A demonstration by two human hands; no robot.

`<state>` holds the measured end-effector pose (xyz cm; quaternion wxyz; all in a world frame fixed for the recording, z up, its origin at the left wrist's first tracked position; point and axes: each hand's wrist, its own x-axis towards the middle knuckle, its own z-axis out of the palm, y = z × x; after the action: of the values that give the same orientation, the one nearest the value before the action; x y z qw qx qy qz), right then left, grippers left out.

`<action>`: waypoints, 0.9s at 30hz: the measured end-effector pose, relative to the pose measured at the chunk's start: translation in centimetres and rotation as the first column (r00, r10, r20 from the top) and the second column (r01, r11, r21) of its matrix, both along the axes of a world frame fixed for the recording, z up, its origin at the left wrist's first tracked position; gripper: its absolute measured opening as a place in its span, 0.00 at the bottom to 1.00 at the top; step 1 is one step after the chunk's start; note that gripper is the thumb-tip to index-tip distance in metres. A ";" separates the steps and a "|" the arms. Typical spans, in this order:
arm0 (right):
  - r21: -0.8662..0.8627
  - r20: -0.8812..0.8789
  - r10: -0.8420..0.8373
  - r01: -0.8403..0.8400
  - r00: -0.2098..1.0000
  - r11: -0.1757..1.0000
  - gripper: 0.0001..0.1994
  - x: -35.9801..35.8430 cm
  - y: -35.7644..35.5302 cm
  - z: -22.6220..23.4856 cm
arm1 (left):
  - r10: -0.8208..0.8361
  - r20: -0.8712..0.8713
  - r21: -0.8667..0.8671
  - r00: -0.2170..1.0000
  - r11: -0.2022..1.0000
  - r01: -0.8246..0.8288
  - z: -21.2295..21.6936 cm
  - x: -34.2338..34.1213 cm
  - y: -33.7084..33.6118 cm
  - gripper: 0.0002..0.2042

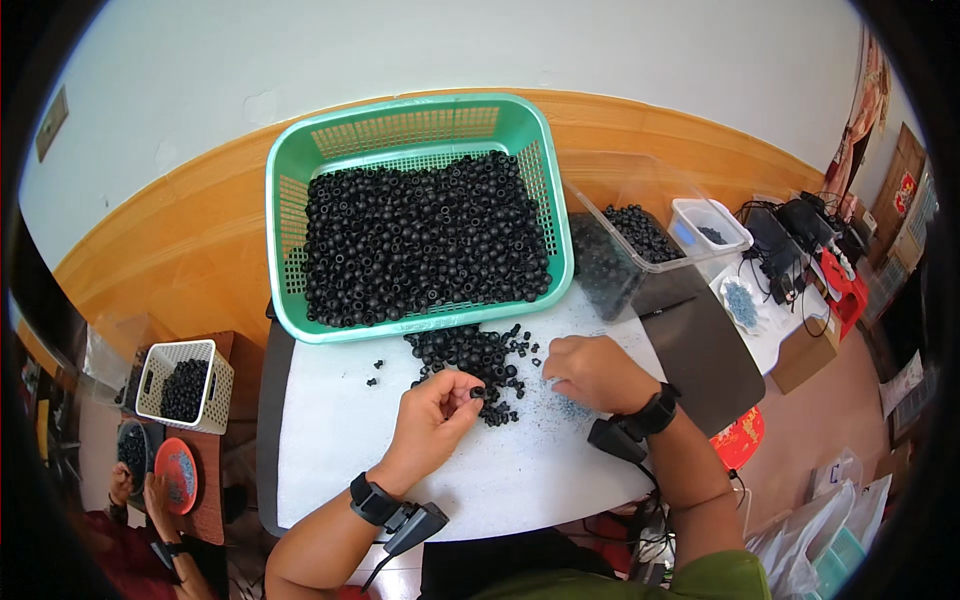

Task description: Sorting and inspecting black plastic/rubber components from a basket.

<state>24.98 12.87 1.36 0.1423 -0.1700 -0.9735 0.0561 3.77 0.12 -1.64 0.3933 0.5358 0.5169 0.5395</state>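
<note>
My left hand [432, 425] pinches a small black hollow round plastic part [477, 393] between thumb and fingertips, its opening facing up. To the right, my right hand [600, 374] is closed, fingertips pointing down at a scatter of tiny blue pieces [572, 408]. What its fingers hold, if anything, is hidden. Beyond both hands lies a loose heap of black parts [460, 348], with smaller black pieces along its right side and front. They rest on a white sheet [340, 440] covering the table.
A large green basket [415, 101] full of black parts stands behind the heap. Right of it are a clear bin [660, 266], a white tub [738, 238] and a plate of blue pieces [741, 302]. At far left, another person's hands [157, 497] work beside a red bowl [193, 460].
</note>
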 end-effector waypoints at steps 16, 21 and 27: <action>-0.275 -0.229 -0.001 -0.064 0.973 0.959 0.00 -2.3 -1.3 -0.4 | -0.097 0.069 -0.009 0.993 0.995 0.098 -0.8 0.2 0.1 0.07; -0.571 -0.414 -0.017 -0.245 0.910 0.783 0.02 -3.4 -3.4 1.0 | -0.107 0.091 -0.028 0.990 0.994 0.110 -1.0 0.3 -0.1 0.08; -0.498 -0.434 0.022 -0.260 0.901 0.827 0.06 -3.6 -3.5 -0.5 | -0.101 -0.061 0.009 0.993 0.995 0.102 -0.5 0.6 -0.5 0.06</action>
<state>21.36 9.38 0.89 0.2843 -0.1137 -0.8749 0.3752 4.36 -0.40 -2.15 0.4009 0.5800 0.4973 0.5055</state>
